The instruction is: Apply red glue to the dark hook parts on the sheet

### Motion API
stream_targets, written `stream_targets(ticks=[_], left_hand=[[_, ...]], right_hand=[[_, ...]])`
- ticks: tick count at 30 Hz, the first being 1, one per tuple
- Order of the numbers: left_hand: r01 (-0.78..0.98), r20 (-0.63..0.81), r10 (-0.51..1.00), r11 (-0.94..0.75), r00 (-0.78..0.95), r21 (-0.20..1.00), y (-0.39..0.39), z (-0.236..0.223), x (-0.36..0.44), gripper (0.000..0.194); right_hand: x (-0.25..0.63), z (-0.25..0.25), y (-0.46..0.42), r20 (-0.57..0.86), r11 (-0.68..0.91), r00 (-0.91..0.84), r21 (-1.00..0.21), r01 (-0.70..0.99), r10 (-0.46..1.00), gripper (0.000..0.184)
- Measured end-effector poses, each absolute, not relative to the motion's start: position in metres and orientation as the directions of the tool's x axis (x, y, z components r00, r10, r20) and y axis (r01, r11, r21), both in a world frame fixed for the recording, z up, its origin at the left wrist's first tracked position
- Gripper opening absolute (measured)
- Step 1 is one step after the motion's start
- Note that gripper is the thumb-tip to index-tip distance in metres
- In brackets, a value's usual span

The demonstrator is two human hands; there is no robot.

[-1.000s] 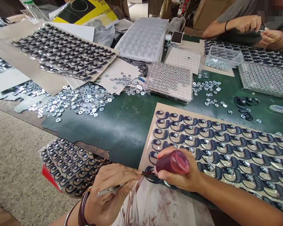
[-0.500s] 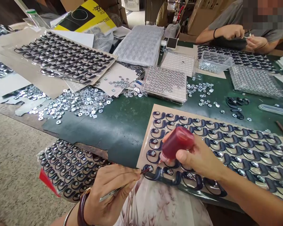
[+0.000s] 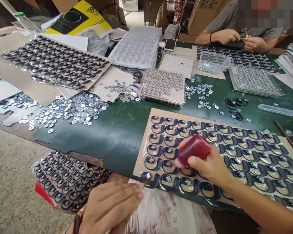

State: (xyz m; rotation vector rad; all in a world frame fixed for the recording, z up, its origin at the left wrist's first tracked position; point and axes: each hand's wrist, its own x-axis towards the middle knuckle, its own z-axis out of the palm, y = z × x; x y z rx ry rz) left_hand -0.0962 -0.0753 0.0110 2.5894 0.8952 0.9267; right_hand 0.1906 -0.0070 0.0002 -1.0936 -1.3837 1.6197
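Observation:
My left hand (image 3: 114, 204) is closed around thin tweezers (image 3: 145, 184), most of them hidden by the fingers. Their tip is at the near left corner of a tan card sheet (image 3: 145, 144), beside a dark curved piece (image 3: 150, 178) with a shiny round centre. Rows of such curved pieces lie under clear film on the sheet. In my right hand (image 3: 210, 165) is a squeeze bottle (image 3: 194, 150) of red liquid, tilted with its nozzle pointing down and left, just over the sheet's near rows.
Loose metal washers (image 3: 78, 107) are heaped on the green table (image 3: 107, 130). Behind the sheet are stacked trays of round parts (image 3: 162, 83) and a clear plastic box (image 3: 215, 61). Another sheet (image 3: 63, 182) sits below the table edge. Across the table, a person's hands (image 3: 239, 39) hold a small tool.
My view has shifted, so the table things appear further left. The bottle has moved right relative to the sheet. My left hand has turned and now hides more of the tweezers.

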Motion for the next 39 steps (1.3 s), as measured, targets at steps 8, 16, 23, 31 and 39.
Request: stream_targets(ticks=[8, 16, 23, 31, 39], left_hand=[[0.297, 0.516, 0.395, -0.918, 0.760, 0.265, -0.064, 0.004, -0.060, 0.032], [0.334, 0.508, 0.421, -0.907, 0.752, 0.257, -0.069, -0.004, -0.059, 0.035], [0.328, 0.515, 0.435, -0.899, 0.738, 0.289, -0.071, -0.006, -0.058, 0.035], [0.302, 0.514, 0.412, -0.909, 0.752, 0.287, -0.065, -0.001, -0.057, 0.038], [0.320, 0.506, 0.433, -0.900, 0.746, 0.297, -0.068, -0.001, -0.058, 0.035]], right_hand=[[0.180, -0.011, -0.034, 0.085, 0.127, -0.223, -0.976, 0.180, 0.971, 0.018], [0.177, -0.021, -0.034, 0.154, 0.214, -0.288, -0.958, 0.189, 0.945, 0.021], [0.176, -0.017, -0.032, 0.284, 0.361, -0.295, -0.899, 0.248, 0.912, 0.019], [0.177, -0.015, -0.031, 0.340, 0.398, -0.222, -0.859, 0.322, 0.914, 0.008], [0.178, -0.015, -0.031, 0.326, 0.381, -0.213, -0.864, 0.328, 0.921, 0.010]])
